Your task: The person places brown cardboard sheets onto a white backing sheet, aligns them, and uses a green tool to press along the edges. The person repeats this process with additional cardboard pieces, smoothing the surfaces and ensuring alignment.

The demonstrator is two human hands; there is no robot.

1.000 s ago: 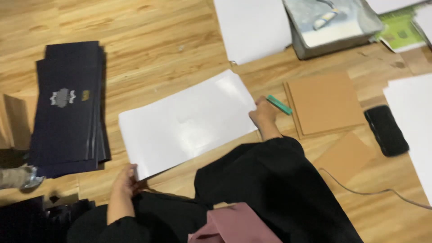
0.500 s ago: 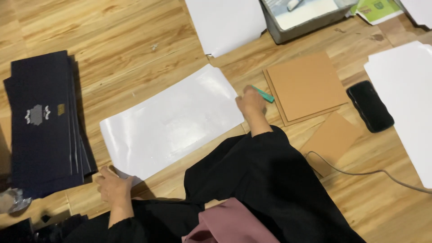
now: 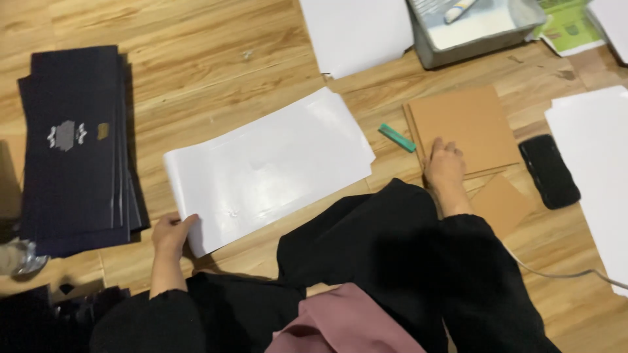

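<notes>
Down on the wooden floor [image 3: 196,59], the person sits with black-clad legs folded. The left hand [image 3: 171,234] pinches the near corner of a large glossy white sheet [image 3: 268,167], thumb over the edge, so that grip is closed on the sheet. The sheet lies flat and slanted across the floorboards, just ahead of the knees. Over on the other side, the right hand [image 3: 445,163] rests palm-down, fingers spread, on the near edge of a stack of brown cardboard squares [image 3: 468,124]; its grip is wide, holding nothing. A small green tool [image 3: 396,138] lies on the floor between the sheet and the cardboard, just left of that hand. To the left sits a pile of dark navy folded boxes [image 3: 72,144]. A black phone [image 3: 549,171] lies right of the cardboard, and a grey tray [image 3: 477,40] stands at the top.
</notes>
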